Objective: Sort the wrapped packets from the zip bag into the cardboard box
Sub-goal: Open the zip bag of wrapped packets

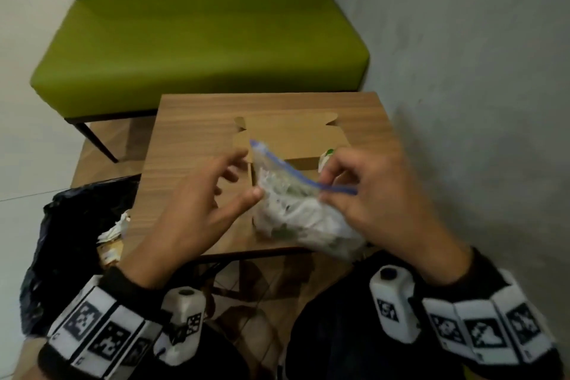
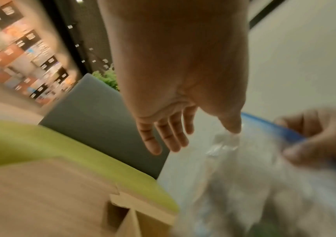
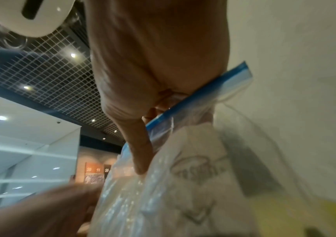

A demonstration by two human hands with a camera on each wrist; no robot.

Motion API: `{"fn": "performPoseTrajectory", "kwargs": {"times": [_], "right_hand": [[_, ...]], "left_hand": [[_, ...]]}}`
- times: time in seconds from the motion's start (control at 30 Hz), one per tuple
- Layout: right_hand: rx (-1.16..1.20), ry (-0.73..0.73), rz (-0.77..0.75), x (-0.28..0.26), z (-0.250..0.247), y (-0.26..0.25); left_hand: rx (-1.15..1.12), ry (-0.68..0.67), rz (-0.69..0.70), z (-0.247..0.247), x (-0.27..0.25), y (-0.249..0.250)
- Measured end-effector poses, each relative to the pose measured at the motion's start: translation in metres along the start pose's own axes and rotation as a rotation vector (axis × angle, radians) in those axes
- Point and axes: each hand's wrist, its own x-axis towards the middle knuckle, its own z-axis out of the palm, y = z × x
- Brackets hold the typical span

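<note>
The clear plastic zip bag with a blue seal strip (image 1: 296, 210), full of white wrapped packets, hangs above our wooden surface (image 1: 191, 145). Our right hand (image 1: 373, 194) pinches its seal at 3 o'clock; our left hand (image 1: 197, 203) is spread, thumb touching it at 9. At 12 lies the flat brown cardboard box (image 1: 290, 136).

Small wood-grain table (image 1: 191, 120) at frame centre, open cardboard box (image 1: 287, 136) flat on it, toward upper middle of tabletop
</note>
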Motion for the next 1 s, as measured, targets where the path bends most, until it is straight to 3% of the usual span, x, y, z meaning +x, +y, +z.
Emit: {"fn": "performPoseTrajectory", "kwargs": {"times": [0.1,0.23,0.5,0.63,0.77,1.0], "right_hand": [[0.029,-0.083,-0.058,-0.002,0.031,-0.006],[0.045,-0.144,-0.049,-0.01,0.054,-0.001],[0.077,-0.115,0.1,-0.029,0.051,0.021],[0.094,-0.193,0.07,-0.04,0.04,0.019],[0.24,-0.099,-0.037,-0.042,0.047,0.011],[0.222,-0.044,-0.15,-0.047,0.065,0.017]], "left_hand": [[-0.293,0.096,0.015,-0.008,-0.01,0.013],[-0.285,0.16,0.007,-0.006,-0.025,0.01],[-0.508,0.077,-0.1,0.012,-0.046,-0.003],[-0.505,0.104,-0.107,0.023,-0.051,0.012],[-0.422,0.067,-0.082,0.042,-0.054,0.023],[-0.306,0.052,-0.029,0.046,-0.054,0.027]]}}
